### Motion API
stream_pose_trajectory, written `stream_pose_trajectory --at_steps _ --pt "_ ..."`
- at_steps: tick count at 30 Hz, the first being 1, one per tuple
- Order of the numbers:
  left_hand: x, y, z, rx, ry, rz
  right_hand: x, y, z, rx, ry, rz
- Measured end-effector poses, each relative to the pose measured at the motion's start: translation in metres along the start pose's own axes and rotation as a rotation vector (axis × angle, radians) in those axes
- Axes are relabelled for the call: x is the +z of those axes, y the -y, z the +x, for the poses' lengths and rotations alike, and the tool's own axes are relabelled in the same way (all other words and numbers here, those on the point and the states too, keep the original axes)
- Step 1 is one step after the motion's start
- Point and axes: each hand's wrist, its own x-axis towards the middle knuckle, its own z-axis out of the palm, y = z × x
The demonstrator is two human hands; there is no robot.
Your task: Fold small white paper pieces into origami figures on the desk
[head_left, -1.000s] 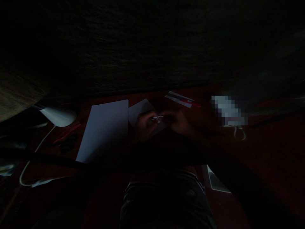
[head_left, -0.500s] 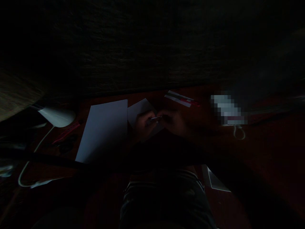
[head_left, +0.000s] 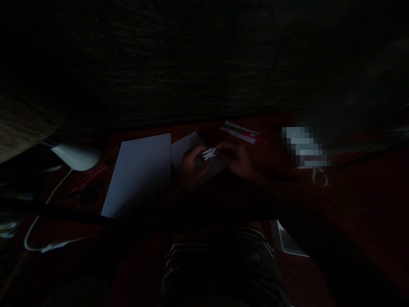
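A small white piece with a jagged outline, apparently cut paper (head_left: 210, 154), sits between my hands. My left hand (head_left: 192, 164) is closed on its left side, with the thumb below and the fingers above. At its right edge are the bent fingertips of my right hand (head_left: 238, 160), close together; in this dim light I cannot make out whether they grip it. Under my hands lies a tilted white sheet (head_left: 185, 145), partly covered by them. A larger white sheet (head_left: 143, 166) lies flat to the left of it.
A red-handled tool, perhaps a cutter (head_left: 255, 135), rests on a pale strip beyond my hands. At left are a white lamp-like object (head_left: 78, 157) with a cable, a pink strip (head_left: 89, 178) and dark scissors-like loops (head_left: 89, 194). A blurred-out white object (head_left: 305, 147) lies right.
The white paper piece has turned from nearly edge-on to showing its jagged face. My right hand's fingers have shifted slightly up and straightened a little; the left hand has hardly moved.
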Motion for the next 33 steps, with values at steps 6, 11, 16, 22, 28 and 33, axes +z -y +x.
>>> stream_pose_trajectory --at_steps 6,11,16,22,28,33 --pt "-0.008 0.006 0.004 0.176 -0.178 0.172 0.002 0.0 0.001 0.071 -0.028 0.059" --pt "-0.015 0.009 0.004 0.294 -0.232 0.356 0.0 0.007 0.001 0.23 0.05 0.255" --pt "-0.015 0.008 0.001 0.428 -0.246 0.369 -0.003 0.016 0.001 0.378 0.191 0.471" --pt "-0.016 0.01 0.001 0.357 -0.214 0.29 -0.003 0.013 0.001 0.396 0.13 0.528" --pt "-0.005 0.012 -0.001 0.256 -0.204 0.087 -0.002 0.009 0.003 0.33 0.139 0.509" --pt "-0.005 0.024 0.003 -0.033 -0.181 -0.211 -0.001 0.006 0.004 0.274 0.082 0.462"
